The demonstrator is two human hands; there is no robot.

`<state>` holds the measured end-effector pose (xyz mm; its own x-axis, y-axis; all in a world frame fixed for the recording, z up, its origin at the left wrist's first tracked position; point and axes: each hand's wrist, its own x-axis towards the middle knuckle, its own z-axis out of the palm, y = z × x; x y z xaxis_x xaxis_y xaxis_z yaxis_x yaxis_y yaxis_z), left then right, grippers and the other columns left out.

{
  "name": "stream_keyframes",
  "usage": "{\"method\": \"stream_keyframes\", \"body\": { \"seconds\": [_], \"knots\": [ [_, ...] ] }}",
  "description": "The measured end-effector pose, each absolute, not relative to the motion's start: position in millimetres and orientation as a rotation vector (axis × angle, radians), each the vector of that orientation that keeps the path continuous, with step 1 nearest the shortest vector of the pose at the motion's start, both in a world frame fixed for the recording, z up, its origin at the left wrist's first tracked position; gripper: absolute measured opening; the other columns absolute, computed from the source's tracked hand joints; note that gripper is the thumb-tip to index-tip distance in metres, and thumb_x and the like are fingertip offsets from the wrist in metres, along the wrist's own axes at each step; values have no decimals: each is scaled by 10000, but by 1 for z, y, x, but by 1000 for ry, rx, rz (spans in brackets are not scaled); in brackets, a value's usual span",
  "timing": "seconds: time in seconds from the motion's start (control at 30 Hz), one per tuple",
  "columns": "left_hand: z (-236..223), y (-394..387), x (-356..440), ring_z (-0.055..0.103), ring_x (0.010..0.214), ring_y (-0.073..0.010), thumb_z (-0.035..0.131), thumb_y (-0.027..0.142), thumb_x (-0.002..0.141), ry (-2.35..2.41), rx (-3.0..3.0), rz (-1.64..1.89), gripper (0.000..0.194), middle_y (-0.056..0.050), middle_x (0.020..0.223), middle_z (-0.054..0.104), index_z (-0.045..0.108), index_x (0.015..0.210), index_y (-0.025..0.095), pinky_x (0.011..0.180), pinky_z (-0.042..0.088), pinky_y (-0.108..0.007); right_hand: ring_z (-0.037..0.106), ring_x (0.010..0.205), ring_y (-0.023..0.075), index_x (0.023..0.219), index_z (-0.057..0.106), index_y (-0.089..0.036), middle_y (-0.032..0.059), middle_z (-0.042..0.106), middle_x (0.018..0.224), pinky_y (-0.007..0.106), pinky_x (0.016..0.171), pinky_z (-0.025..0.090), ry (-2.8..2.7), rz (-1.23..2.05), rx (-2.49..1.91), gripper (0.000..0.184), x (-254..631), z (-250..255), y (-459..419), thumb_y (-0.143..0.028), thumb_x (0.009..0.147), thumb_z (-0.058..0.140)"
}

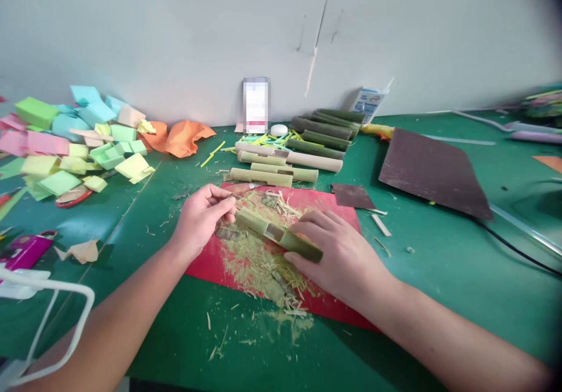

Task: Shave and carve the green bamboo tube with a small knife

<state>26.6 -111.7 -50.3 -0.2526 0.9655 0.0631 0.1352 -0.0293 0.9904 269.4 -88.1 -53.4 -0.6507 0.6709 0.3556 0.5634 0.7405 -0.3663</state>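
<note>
A pale green bamboo tube [253, 222] with a notch cut in its side lies at a slant over a red sheet [206, 266] strewn with sawdust and shavings. My right hand [336, 251] is wrapped round the tube's near right end. At its far left end, my left hand [204, 213] is closed in a pinch, with something thin and dark at the fingertips that I cannot make out. Behind the sheet lie several notched, peeled bamboo tubes [261, 177], and beyond them darker green bamboo pieces [327, 139].
Folded coloured paper boxes [46, 143] pile up at left beside crumpled orange paper [188, 138]. A phone [256, 105] leans on the wall near a drink carton [371, 104]. At right are a large brown sheet [432, 172] and a small brown square [352, 196]. A white frame [81, 289] stands front left.
</note>
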Motion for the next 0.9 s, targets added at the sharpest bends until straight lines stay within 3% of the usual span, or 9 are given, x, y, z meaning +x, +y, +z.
{"method": "stream_keyframes", "body": {
  "seconds": [0.13,0.27,0.4,0.47,0.63,0.73,0.9],
  "knots": [
    [-49,-113,24,620,630,-128,676,302,759,1474,1222,1289,229,-48,703,674,601,888,127,586,472,-226,559,836,246,855,625,-183,84,616,836,430,745,481,-2507,296,-977,136,271,-55,-85,-216,723,613],
    [-52,-113,24,584,577,-105,665,322,766,1533,1267,1252,205,-33,668,645,615,819,130,558,452,-214,549,794,229,805,577,-187,70,594,800,399,712,467,-2501,260,-1068,156,271,-54,-84,-145,655,565],
    [-54,-114,25,550,566,-91,645,245,765,1504,1357,1119,286,2,695,610,587,1034,165,543,424,-206,544,797,227,797,534,-189,65,586,801,383,706,458,-2518,261,-1159,177,273,-54,-84,-144,626,543],
    [-55,-115,27,540,583,-92,617,228,777,1501,1398,1058,266,-3,719,604,597,1034,164,553,422,-209,548,816,229,824,535,-187,65,594,822,381,724,457,-2520,265,-1179,203,273,-55,-85,-141,627,538],
    [-55,-116,30,504,594,-90,575,221,796,1491,1405,994,177,-1,720,582,633,955,169,548,405,-204,557,909,248,995,575,-174,86,614,934,396,803,458,-2532,242,-1152,300,272,-57,-84,-177,695,555],
    [-54,-116,32,484,579,-90,560,231,808,1491,1398,963,170,15,659,543,635,950,173,525,381,-199,559,903,252,970,611,-175,97,608,948,407,805,464,-2555,248,-1092,245,271,-58,-82,-313,771,584],
    [-53,-117,33,496,571,-86,607,259,785,1507,1377,952,165,11,676,560,616,914,157,519,392,-196,564,875,232,921,637,-167,92,614,908,385,782,472,-2539,294,-1007,172,271,-58,-80,-270,799,574]
  ]
}}
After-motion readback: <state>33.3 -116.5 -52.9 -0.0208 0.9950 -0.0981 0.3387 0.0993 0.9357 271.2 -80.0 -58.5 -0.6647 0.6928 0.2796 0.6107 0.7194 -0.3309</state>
